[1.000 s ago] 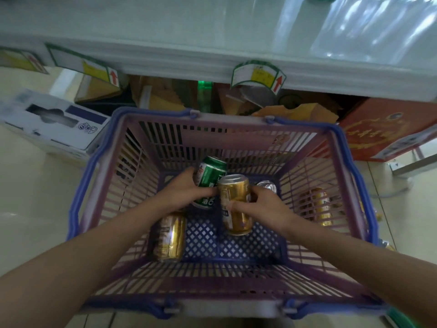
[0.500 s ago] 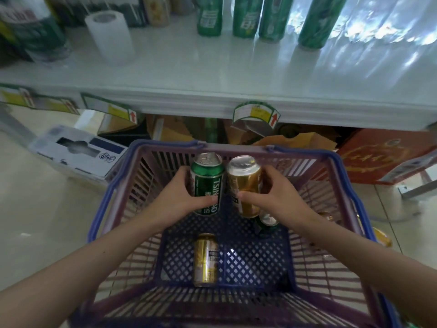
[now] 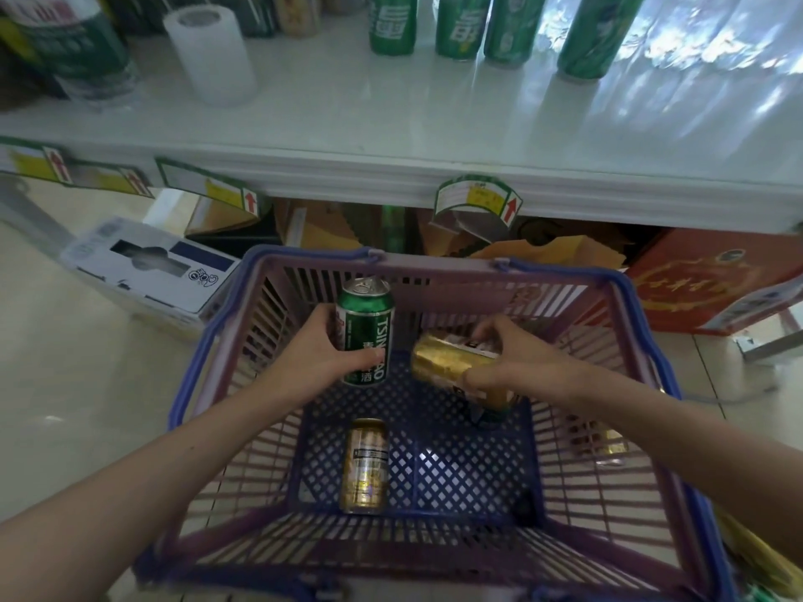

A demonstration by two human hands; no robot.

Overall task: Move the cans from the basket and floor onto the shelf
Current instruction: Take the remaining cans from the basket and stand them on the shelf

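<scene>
Both hands were over the basket, each with a can in it. The left hand was wrapped around a green can, which stood upright and clear of the basket floor, thumb across the front of the label. The right hand was closed on a gold can, but that one lay tipped on its side, its end pointing toward the green can, the two close and perhaps not quite touching.

Above the basket, the shelf had a wide bare stretch in front of a row of green cans and to the right of a white roll. That looked the sensible landing spot.

To do this lift well, the gold can wanted turning upright in the wrist before it reached the shelf, so its base would meet the surface flat. Both cans needed to rise above the shelf lip before going forward. Setting them down one after the other, apart from the standing row, seemed safer than both at once.

One more gold can lay flat on the basket floor, and another can showed partly under the right hand.
</scene>
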